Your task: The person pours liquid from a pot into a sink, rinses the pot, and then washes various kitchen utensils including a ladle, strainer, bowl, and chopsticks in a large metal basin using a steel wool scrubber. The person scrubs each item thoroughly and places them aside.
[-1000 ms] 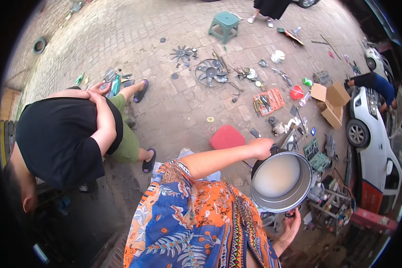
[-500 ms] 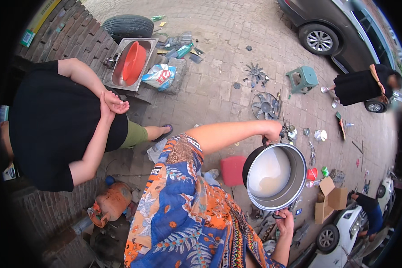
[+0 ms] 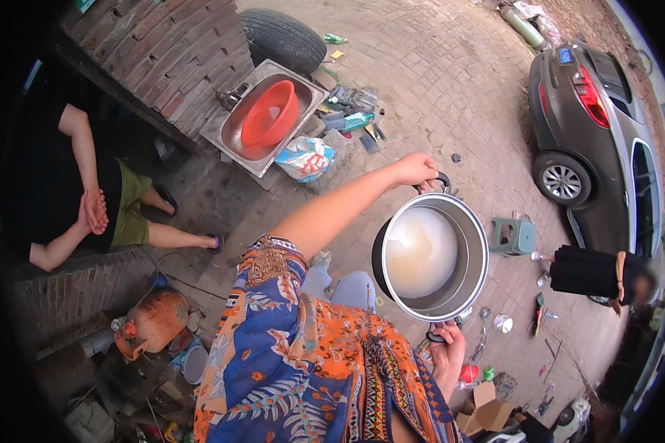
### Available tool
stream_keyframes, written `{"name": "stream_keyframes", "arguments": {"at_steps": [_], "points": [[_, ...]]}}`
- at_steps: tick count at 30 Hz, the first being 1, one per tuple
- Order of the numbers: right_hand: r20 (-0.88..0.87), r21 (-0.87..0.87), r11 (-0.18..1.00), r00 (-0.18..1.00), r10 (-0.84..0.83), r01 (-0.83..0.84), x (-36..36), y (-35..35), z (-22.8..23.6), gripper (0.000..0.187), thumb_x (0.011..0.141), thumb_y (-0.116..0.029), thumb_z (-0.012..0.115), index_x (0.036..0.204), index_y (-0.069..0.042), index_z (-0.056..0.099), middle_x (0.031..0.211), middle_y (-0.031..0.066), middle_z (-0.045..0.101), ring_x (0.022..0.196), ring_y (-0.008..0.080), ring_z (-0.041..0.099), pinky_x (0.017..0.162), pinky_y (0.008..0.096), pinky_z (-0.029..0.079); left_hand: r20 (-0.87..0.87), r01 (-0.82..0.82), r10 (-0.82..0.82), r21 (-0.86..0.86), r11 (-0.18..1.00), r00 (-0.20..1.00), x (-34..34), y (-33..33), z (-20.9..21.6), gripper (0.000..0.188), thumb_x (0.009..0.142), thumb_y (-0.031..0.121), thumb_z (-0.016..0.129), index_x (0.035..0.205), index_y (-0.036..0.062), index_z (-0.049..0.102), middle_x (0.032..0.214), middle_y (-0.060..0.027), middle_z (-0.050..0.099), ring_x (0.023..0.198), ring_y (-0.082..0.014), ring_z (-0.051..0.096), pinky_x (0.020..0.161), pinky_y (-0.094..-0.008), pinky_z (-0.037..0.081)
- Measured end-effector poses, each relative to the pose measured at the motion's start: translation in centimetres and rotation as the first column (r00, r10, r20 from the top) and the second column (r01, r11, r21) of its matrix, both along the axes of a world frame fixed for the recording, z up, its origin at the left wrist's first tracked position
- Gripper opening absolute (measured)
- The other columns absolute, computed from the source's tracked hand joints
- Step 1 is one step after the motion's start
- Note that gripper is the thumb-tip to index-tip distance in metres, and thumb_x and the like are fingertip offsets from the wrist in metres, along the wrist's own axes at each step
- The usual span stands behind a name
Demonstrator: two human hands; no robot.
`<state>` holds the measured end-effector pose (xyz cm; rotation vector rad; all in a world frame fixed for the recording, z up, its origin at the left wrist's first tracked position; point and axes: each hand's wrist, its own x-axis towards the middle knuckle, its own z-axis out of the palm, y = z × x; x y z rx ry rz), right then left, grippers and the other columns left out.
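Note:
A wide cooking pot [image 3: 474, 258], dark outside and bare metal inside, hangs tilted in front of me, partly filled with cloudy whitish liquid [image 3: 421, 251]. My left hand [image 3: 415, 171] is closed round its black handle at the far side. At the near side my right hand [image 3: 448, 350] grips the opposite handle, with its palm partly turned up. Ahead on the left, a metal sink [image 3: 238, 151] stands by a brick wall, with an orange-red basin [image 3: 271, 114] lying tilted in it. The pot is apart from the sink.
A person [image 3: 59, 192] in black stands at the left, hands clasped behind. By the sink lie a plastic bag [image 3: 304, 159] and a tyre [image 3: 284, 40]. An orange gas cylinder [image 3: 159, 323] sits lower left. On the right are a green stool [image 3: 513, 236], another person [image 3: 587, 272] and a car [image 3: 602, 148].
My view has turned, bringing the sink further right and the person in black further left. The pot has shifted up and left in the picture, still held by both hands.

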<state>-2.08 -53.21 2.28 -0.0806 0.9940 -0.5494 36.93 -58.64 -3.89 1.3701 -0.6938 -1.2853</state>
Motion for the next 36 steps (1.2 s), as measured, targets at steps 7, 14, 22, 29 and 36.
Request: {"name": "stream_keyframes", "arguments": {"at_steps": [7,14,22,29,36], "points": [[0.067,0.042,0.981,0.980,0.188,-0.191,17.3,-9.4,-3.1,0.052,0.071,0.015,0.038,0.122,0.006,0.044,0.118,0.0209,0.048,0.052,0.0055,0.039,0.044,0.0128,0.037,-0.197,-0.662,0.668,0.108,0.742,0.717,17.4,5.2,-8.2,0.022,0.090,0.021,0.053,0.100,0.0022,0.056,0.096,-0.0093,0.064,0.084,-0.0169,0.062,0.073,-0.0293,0.052],[-0.003,0.050,0.890,0.891,0.454,-0.453,31.2,-18.7,-6.9,0.056,0.071,0.016,0.037,0.125,0.003,0.039,0.113,0.0158,0.050,0.043,0.0037,0.033,0.055,0.0171,0.042,-0.312,-0.857,0.947,0.463,0.226,0.081,28.5,11.9,-27.3,0.047,0.090,0.028,0.054,0.127,0.0014,0.040,0.120,-0.0230,0.048,0.099,-0.0306,0.058,0.080,-0.0396,0.054],[-0.284,-0.029,0.785,0.758,0.588,-0.619,43.8,-25.7,-9.2,0.047,0.073,0.010,0.042,0.119,0.005,0.041,0.102,0.0056,0.055,0.045,0.0031,0.034,0.062,0.0209,0.045,-0.298,-0.652,0.740,0.720,-0.240,-0.602,35.7,12.7,-37.7,0.059,0.083,0.038,0.065,0.125,0.0037,0.039,0.114,-0.0228,0.049,0.100,-0.0348,0.056,0.078,-0.0412,0.057],[-0.366,-0.015,0.782,0.732,0.575,-0.623,49.4,-28.5,-10.1,0.045,0.073,0.009,0.043,0.118,0.006,0.042,0.100,0.0055,0.056,0.045,0.0025,0.034,0.060,0.0199,0.043,0.035,-0.433,0.637,0.704,-0.563,-0.770,41.1,15.4,-39.7,0.026,0.084,0.008,0.059,0.106,-0.0047,0.054,0.107,-0.0187,0.054,0.085,-0.0291,0.060,0.062,-0.0330,0.061],[-0.365,0.056,0.867,0.798,0.479,-0.494,49.3,-30.0,-10.2,0.045,0.073,0.013,0.042,0.117,0.005,0.044,0.093,0.0066,0.054,0.050,0.0034,0.038,0.054,0.0155,0.041,0.752,-0.757,0.656,0.464,-0.461,0.062,46.5,18.4,-33.0,0.024,0.072,0.005,0.053,0.089,-0.0086,0.062,0.093,-0.0237,0.064,0.076,-0.0346,0.066,0.061,-0.0374,0.055]]}}
